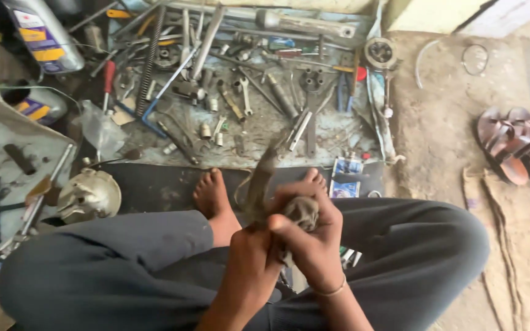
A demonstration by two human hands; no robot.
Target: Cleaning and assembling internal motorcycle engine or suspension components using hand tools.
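We sit on a dusty concrete floor (437,122). Far from us a grimy sheet (338,132) lies on it, strewn with spanners (245,97), sockets, a coil spring (149,58) and a blue-handled tool (154,101). On the right a pair of brown sandals (513,144) rests beside a burlap sack (522,239). On the left lie a round metal cover (89,196) and a grey oil bottle (41,34).

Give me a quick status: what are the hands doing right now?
Left hand and right hand both clamped on a grimy grey rag wrapped round a blurred dark metal part. Nothing between them; scattered steel tools lie beyond the feet.
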